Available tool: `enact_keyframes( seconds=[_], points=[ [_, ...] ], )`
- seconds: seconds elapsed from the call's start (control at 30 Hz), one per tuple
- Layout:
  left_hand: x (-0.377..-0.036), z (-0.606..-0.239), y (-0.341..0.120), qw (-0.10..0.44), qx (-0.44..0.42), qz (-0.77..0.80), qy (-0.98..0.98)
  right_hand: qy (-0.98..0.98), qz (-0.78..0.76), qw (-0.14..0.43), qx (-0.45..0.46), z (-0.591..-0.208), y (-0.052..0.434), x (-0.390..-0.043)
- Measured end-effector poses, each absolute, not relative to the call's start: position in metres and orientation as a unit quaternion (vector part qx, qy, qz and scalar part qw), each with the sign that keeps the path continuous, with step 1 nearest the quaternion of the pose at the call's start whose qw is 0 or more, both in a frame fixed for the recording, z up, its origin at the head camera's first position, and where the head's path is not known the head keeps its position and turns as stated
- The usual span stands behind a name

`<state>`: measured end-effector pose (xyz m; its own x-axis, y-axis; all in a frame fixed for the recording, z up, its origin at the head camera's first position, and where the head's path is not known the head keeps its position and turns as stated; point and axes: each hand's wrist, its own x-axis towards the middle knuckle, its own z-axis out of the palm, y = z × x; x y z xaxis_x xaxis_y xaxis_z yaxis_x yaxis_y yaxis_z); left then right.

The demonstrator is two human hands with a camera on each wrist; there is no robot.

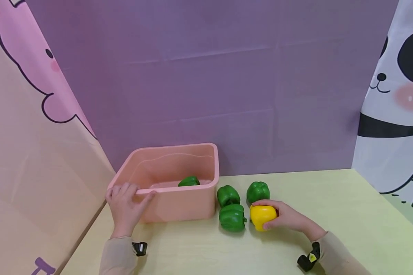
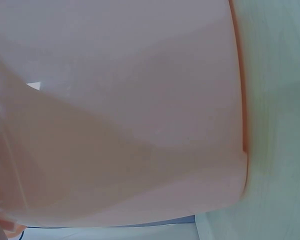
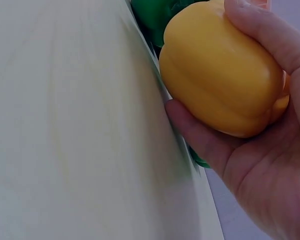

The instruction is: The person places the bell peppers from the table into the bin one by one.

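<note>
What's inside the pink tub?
One green pepper shows inside the pink tub, near its front wall. That wall hides the pepper's lower part and the nearest floor, so anything lying there cannot be seen.

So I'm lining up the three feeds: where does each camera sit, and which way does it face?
Head: looks forward and down at the table, pink tub, both hands and sleeves.
Left wrist: pressed close to the pink tub's wall; no hand clearly shown.
Right wrist: looks along the tabletop at the right hand gripping the yellow pepper.
Shared: head and right wrist both show the yellow pepper.
</note>
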<state>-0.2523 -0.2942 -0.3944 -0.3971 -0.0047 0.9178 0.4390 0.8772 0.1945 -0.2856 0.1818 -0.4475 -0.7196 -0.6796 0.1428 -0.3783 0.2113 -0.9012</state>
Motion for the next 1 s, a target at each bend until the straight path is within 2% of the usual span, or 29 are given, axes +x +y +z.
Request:
enact_keyframes(
  seconds=[0.43, 1.0],
  points=[
    [-0.2471, -0.3989, -0.2968, 0.505, -0.114, -0.206, -0.830, 0.770, -0.519, 0.145, -0.341, -0.4492, 0.1794, -0.2820],
    [-0.2511, -0.3951, -0.2959, 0.515, -0.125, -0.210, -0.822, 0.773, -0.512, 0.135, -0.350, -0.4492, 0.1806, -0.2862]
  ],
)
